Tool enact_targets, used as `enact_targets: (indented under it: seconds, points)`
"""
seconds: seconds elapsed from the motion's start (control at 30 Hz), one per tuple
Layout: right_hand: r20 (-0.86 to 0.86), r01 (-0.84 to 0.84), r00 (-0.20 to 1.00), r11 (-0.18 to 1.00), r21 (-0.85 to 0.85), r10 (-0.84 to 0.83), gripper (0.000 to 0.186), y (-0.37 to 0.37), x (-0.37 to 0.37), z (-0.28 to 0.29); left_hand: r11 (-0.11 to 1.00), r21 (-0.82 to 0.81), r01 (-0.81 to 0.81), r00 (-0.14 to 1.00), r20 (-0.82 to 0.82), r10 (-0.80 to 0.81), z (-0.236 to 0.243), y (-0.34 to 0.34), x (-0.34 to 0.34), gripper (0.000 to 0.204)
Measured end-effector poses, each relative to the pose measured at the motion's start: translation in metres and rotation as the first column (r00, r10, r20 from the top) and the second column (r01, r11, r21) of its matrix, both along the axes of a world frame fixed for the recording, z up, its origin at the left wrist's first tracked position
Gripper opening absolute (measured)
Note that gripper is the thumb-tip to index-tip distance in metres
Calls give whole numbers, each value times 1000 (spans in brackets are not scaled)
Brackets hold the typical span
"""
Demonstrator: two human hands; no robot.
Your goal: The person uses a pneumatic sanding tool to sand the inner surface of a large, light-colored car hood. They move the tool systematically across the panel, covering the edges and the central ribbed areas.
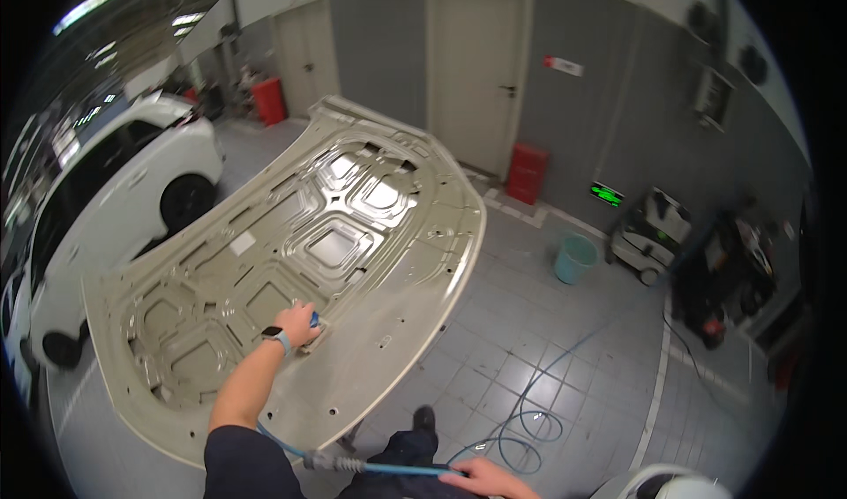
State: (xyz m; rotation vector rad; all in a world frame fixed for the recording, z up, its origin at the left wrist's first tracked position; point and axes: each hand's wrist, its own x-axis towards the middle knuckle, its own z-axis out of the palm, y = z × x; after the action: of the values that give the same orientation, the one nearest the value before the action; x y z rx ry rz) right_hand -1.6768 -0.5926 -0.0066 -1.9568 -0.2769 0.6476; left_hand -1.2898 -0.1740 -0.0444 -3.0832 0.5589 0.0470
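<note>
Glossy white car (pixel 128 177): left of the panel.
Large beige metal hood panel (pixel 265 265): centre, recessed face upward.
Left hand (pixel 297 324): fingers closed around a small blue object (pixel 314 320) over the panel's near half; contact unclear.
Thin blue rubber hose (pixel 401 470): crosses before the person.
Right hand (pixel 487 479): gripping the hose.
Round teal bucket (pixel 575 259): on grey floor tiles (pixel 609 367).

From my remote view, rows of white ceiling lights (pixel 188 20) burn bright at the upper left, and hard white glare sits on the recesses of the large, glossy beige metal car hood (pixel 296 265), with a softer sheen on the grey square-tiled floor (pixel 507 322). My fisheye curves the grey painted wall (pixel 582 111) toward a black rim, where the dark, cluttered equipment cart (pixel 728 270) looks dim and soft.
</note>
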Motion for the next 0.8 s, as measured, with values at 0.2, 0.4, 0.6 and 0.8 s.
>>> enact_targets:
  seconds: [0.2,0.4,0.6,0.8]
  points:
    - [-92,-44,995,996,-77,37,56,-48,171,2,996,17,90,987,-132,-87,-1,-36,38,58]
    - [-24,-196,980,981,14,196,58,-102,297,-2,990,43,134,965,-234,-120,6,-117,118,58]
    - [24,-283,959,957,70,282,56,-147,402,-6,990,36,136,966,-226,-124,3,-219,229,59]
    - [-4,-343,938,934,102,346,57,-221,529,-15,998,-38,47,983,-173,-53,-3,-333,354,52]
